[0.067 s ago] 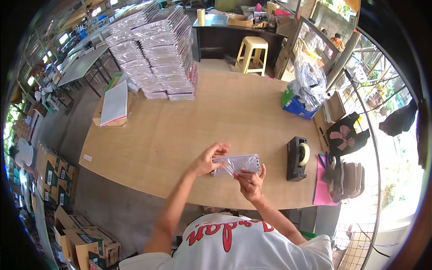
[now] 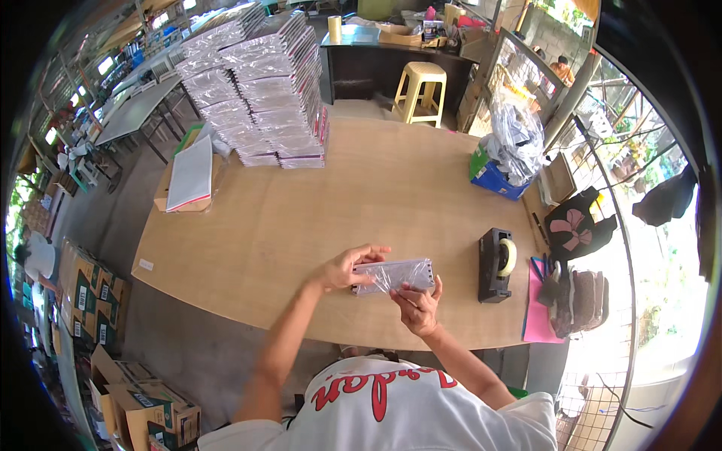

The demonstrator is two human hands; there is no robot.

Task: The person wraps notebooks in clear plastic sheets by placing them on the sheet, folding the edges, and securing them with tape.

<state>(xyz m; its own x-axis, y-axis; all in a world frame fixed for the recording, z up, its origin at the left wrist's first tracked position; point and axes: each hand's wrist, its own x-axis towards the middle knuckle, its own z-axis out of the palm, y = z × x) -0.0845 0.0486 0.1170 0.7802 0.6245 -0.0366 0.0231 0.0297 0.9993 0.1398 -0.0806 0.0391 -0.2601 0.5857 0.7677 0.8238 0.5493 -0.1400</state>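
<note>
A small stack of spiral-bound notepads [image 2: 410,272] in clear plastic wrap lies near the front edge of the wooden table [image 2: 361,195]. My left hand [image 2: 344,269] grips its left end, thumb on the plastic and fingers stretched past the far edge. At the near right side, my right hand [image 2: 417,308] pinches the gathered wrap with bent fingers, one finger standing up by the pack's right end. To the right of my hands stands a black tape dispenser [image 2: 492,267] with a roll of tape [image 2: 509,257].
Tall piles of plastic-wrapped notebooks [image 2: 263,90] rise at the back left, beside a flat sheet stack [image 2: 192,173]. A blue-green box [image 2: 492,180] stuffed with plastic stands at the back right. Pink paper [image 2: 538,308] lies at the right edge. Behind is a yellow stool [image 2: 423,92].
My left hand has shifted slightly, its fingers reaching a little further right and lower. My right hand keeps its pinch on the wrap.
</note>
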